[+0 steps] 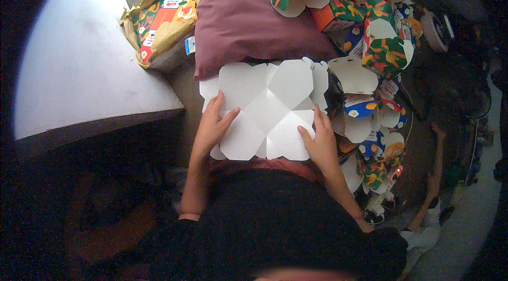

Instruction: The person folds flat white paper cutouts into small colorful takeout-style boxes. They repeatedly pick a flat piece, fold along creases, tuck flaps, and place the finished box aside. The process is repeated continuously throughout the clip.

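Note:
A flat white cardboard box blank (pixel 248 82) with rounded flaps and crease lines lies in front of me, its plain side up. Edges of at least one more blank (pixel 320 84) show from beneath it. My left hand (pixel 212 126) grips the left edge, thumb on top and fingers along the side. On the opposite edge, my right hand (pixel 321 141) holds the blank the same way, its thumb on the white surface. The fingertips under the card are hidden.
A mauve cushion (pixel 248 21) lies just beyond the blank. Folded, colourfully printed food boxes (pixel 389 51) pile up along the right. An opened brown paper pack of printed blanks (pixel 164 21) sits far left, near a white surface (pixel 90 59). Another person's arm (pixel 436 164) shows at right.

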The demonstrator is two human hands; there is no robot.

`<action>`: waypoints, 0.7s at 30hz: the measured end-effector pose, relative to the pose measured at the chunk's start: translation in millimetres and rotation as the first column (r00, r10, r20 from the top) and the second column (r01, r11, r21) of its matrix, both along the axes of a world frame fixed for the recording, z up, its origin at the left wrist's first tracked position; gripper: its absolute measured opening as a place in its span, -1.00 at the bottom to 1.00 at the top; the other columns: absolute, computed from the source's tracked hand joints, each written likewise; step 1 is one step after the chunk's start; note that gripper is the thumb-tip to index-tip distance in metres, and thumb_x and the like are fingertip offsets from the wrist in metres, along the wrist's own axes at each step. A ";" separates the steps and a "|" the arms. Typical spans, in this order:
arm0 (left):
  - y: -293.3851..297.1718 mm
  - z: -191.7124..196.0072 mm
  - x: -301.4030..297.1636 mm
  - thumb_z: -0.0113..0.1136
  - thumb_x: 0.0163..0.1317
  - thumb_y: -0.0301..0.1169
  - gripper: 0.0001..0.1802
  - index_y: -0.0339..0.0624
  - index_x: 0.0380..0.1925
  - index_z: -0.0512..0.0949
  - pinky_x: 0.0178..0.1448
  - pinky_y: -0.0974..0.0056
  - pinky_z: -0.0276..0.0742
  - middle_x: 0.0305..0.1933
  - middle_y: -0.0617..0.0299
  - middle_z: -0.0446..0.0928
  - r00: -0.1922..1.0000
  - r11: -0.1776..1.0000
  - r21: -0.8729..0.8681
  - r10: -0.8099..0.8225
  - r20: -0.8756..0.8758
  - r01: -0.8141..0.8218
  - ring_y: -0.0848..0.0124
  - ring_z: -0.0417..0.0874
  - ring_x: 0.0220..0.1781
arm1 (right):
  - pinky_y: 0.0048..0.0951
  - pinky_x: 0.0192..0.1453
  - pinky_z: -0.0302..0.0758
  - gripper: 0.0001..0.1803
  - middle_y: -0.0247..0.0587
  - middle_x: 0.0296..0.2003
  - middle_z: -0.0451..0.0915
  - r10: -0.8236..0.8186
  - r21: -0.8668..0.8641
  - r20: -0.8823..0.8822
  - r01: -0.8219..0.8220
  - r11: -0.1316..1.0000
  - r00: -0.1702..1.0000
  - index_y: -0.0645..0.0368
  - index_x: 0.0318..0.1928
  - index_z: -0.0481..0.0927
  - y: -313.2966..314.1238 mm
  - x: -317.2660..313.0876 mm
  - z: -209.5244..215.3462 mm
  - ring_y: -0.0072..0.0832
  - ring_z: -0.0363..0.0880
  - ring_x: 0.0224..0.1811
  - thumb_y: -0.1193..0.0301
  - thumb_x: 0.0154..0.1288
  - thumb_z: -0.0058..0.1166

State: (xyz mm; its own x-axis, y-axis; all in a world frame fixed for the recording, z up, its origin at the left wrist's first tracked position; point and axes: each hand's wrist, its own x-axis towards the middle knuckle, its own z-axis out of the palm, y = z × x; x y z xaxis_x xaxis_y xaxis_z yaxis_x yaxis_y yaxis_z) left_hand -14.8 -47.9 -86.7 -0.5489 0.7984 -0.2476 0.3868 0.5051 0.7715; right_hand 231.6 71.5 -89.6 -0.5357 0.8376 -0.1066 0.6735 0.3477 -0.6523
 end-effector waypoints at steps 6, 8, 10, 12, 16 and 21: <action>2.1 12.8 5.7 0.26 0.09 -0.34 -0.46 -0.38 0.04 0.37 -0.10 0.29 0.48 -0.05 -0.08 0.51 0.973 0.960 0.161 0.228 0.021 -0.228 0.26 0.58 -0.13 | -0.30 0.16 0.35 -0.59 0.08 0.02 0.47 -0.093 -0.129 -0.444 0.039 0.991 0.891 0.32 0.08 0.43 9.1 9.7 21.3 -0.16 0.48 0.05 0.46 0.22 -0.03; 4.2 14.7 -1.3 0.27 0.07 -0.39 -0.53 -0.35 -0.03 0.41 -0.20 0.32 0.48 -0.21 0.01 0.60 0.946 0.945 0.126 0.280 0.164 -0.302 0.35 0.60 -0.28 | -0.31 0.11 0.39 -0.63 0.04 0.01 0.49 0.033 -0.153 -0.566 -0.144 0.978 0.824 0.29 0.02 0.50 22.4 14.9 34.5 -0.18 0.51 -0.01 0.55 0.17 -0.08; 5.8 13.3 -5.7 0.24 0.08 -0.42 -0.58 -0.39 -0.06 0.43 -0.30 0.40 0.44 -0.32 0.13 0.61 0.953 0.955 0.166 0.204 0.224 -0.244 0.51 0.55 -0.36 | -0.31 -0.04 0.50 -0.58 -0.04 0.00 0.51 0.379 0.081 -0.588 -0.414 0.907 0.715 0.19 -0.02 0.56 48.7 14.2 44.0 -0.19 0.59 -0.18 0.65 0.07 -0.10; 8.2 9.6 -9.5 0.21 0.10 -0.44 -0.62 -0.40 -0.09 0.44 -0.29 0.42 0.43 -0.30 0.16 0.59 0.916 0.954 0.198 0.140 0.376 -0.227 0.55 0.53 -0.35 | -0.30 -0.05 0.50 -0.57 -0.06 -0.03 0.52 0.408 0.139 -0.478 -0.391 0.910 0.778 0.12 -0.07 0.60 56.6 13.7 51.7 -0.19 0.58 -0.19 0.67 0.00 -0.03; 7.9 5.5 -12.2 0.15 0.14 -0.48 -0.63 -0.41 -0.05 0.42 -0.24 0.43 0.42 -0.25 0.19 0.56 0.876 0.949 0.249 0.055 0.479 -0.195 0.56 0.53 -0.29 | -0.31 -0.12 0.52 -0.56 -0.09 -0.08 0.54 0.537 0.483 -0.066 -0.444 0.755 0.841 -0.02 -0.13 0.64 75.0 8.1 54.6 -0.21 0.58 -0.19 0.63 -0.11 0.15; 10.4 19.6 -11.4 0.20 0.11 -0.48 -0.50 -0.40 0.05 0.32 -0.13 0.39 0.44 -0.15 0.13 0.54 0.790 0.959 0.194 0.046 0.612 -0.205 0.49 0.53 -0.20 | -0.33 -0.11 0.51 -0.61 -0.08 -0.12 0.55 0.533 0.293 -0.339 -0.452 0.843 0.775 -0.01 -0.23 0.66 74.6 17.4 50.8 -0.20 0.57 -0.15 0.52 -0.22 0.31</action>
